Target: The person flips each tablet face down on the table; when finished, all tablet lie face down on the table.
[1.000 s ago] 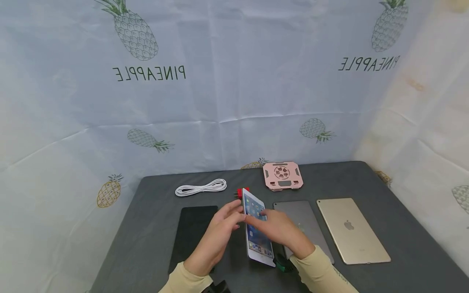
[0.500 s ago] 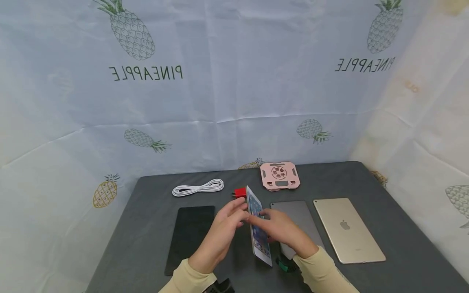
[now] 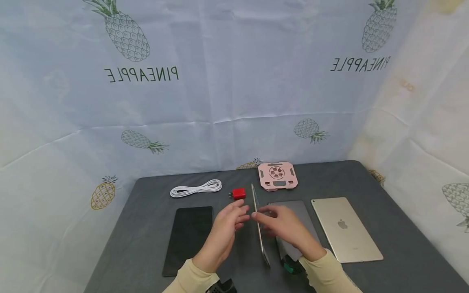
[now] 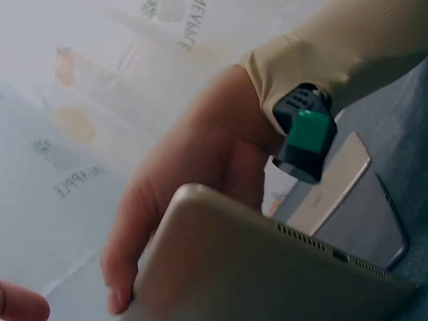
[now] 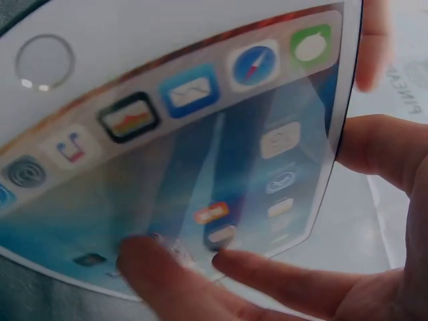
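Tablet [image 4: 247, 267] shows edge-on, screen [image 5: 187, 154] nearly hidden from the head view

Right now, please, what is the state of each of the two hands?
Left hand: open, holding nothing, fingertips near the tablet.
Right hand: closed, holding the tablet with thumb and fingers.

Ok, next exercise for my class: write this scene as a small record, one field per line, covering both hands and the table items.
Held item: tablet, nearly edge-on in head view
Screen: faces the person's right
Right hand: grips the tablet, fingers on the screen side
Left hand: on its back side, not touching
Near row, left to right: black tablet, grey tablet, gold tablet
Far row, left to right: white cable, red plug, pink stand
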Demonstrator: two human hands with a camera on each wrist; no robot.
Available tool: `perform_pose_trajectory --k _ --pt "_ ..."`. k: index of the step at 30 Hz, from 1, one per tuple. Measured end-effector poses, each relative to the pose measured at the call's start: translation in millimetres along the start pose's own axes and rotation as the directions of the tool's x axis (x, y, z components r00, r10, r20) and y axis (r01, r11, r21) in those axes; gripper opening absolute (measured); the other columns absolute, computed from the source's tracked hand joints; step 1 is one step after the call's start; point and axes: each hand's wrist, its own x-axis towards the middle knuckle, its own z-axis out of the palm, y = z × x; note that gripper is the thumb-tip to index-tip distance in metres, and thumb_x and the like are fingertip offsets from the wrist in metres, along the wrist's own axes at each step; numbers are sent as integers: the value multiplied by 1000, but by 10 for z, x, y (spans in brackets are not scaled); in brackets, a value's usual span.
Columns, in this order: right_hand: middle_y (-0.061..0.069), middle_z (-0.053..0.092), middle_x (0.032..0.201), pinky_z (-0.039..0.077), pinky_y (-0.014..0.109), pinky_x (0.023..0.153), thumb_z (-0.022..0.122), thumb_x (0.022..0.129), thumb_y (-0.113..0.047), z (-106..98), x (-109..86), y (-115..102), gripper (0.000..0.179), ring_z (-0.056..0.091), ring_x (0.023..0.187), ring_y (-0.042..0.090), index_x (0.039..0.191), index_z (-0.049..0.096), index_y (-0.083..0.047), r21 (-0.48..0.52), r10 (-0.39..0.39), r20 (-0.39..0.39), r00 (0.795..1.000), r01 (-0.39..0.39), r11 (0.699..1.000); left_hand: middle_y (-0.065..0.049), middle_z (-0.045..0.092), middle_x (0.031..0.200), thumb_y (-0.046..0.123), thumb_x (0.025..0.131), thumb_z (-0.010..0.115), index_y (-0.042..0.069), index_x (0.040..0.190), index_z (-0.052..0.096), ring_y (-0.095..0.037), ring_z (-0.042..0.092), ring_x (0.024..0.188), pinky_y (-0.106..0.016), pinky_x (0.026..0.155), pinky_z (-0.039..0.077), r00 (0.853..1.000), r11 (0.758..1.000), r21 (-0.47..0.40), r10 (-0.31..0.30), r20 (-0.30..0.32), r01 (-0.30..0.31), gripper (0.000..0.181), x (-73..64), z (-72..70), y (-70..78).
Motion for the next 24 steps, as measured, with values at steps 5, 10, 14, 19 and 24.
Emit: perform_pose_trajectory --k 5,10,14,19,24 --pt "17 79 121 68 45 79 76 100 -37 -180 -60 -7 58 80 96 27 142 65 2 33 -37 6 999 36 999 -23 58 155 28 109 49 -1 158 45 -33 64 127 -41 101 43 999 1000 3 -11 -46 11 57 52 1 -56" --pt "17 79 120 68 44 79 74 101 -30 -342 -94 10 54 82 92 26 144 64 1 11 -40 -5 999 40 999 -21 63 149 26 106 53 -1 156 49 -31 65 125 -41 98 42 998 1000 21 -21 -66 22 56 101 11 -133" --pt "19 79 121 68 44 78 72 102 -24 -437 -113 54 54 82 92 26 147 61 5 -7 -71 -9 997 71 997 -23 62 150 26 104 56 -2 156 49 -35 64 128 -45 100 43 998 998 56 -33 -59 36 59 138 23 -205" --pt "20 79 118 68 41 74 68 102 -15 -509 -110 124 49 81 90 24 145 61 9 -2 -115 -17 993 115 993 -27 59 150 24 101 58 -8 156 46 -39 62 131 -51 106 46 996 993 84 -79 -51 83 65 181 31 -294" --pt "23 79 118 67 41 72 64 104 -11 -544 -81 205 46 81 92 25 144 60 13 29 -136 15 991 136 990 -32 55 153 20 97 58 -16 156 40 -43 59 138 -57 120 46 991 989 71 -126 -54 129 71 222 7 -370"
